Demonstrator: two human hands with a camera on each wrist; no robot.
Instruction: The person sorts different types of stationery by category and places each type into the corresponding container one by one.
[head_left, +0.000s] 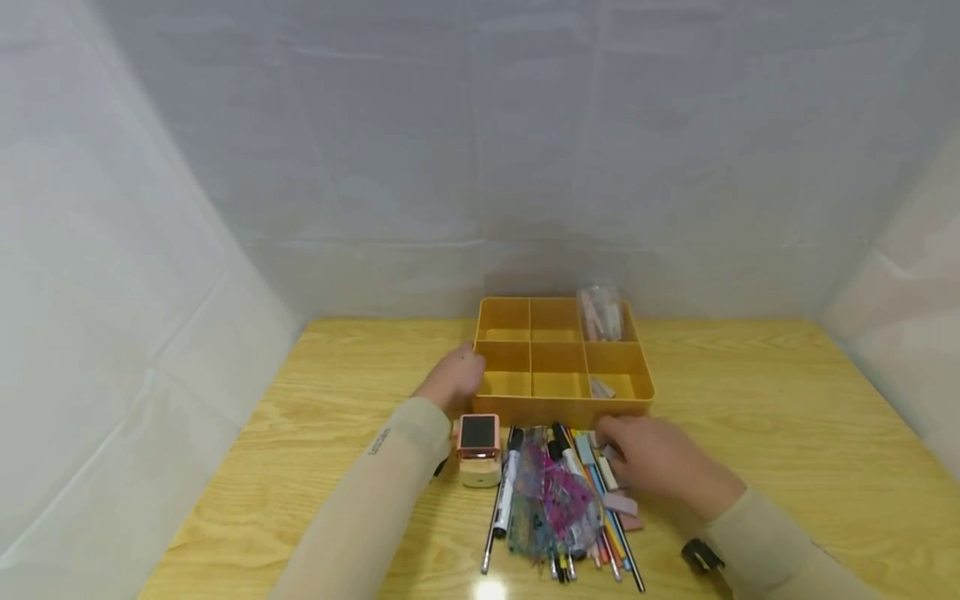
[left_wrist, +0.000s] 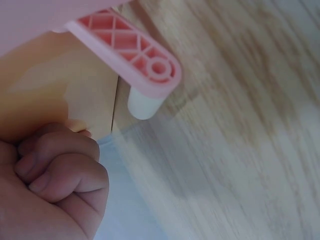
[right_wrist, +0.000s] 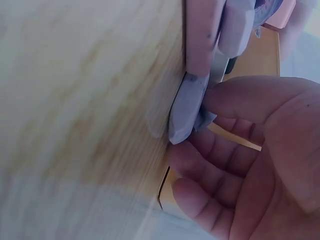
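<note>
Head view: left hand (head_left: pixel 452 379) rests against the yellow tray (head_left: pixel 570 407) at its left wall; right hand (head_left: pixel 651 461) sits on the pen pile (head_left: pixel 558 500) on the bench (head_left: pixel 787 417).

Left wrist: fingers curled into a fist, holding nothing.

Right wrist: thumb and fingers pinch what's prob. a lilac eraser (right_wrist: pixel 186 107), beside the tray.

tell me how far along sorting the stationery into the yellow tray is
Barely begun. The yellow six-compartment plastic tray holds a clear packet back right and one small piece front right. The right hand pinches a pale grey eraser; the left hand rests by the tray. The heap of pens remains.
</note>
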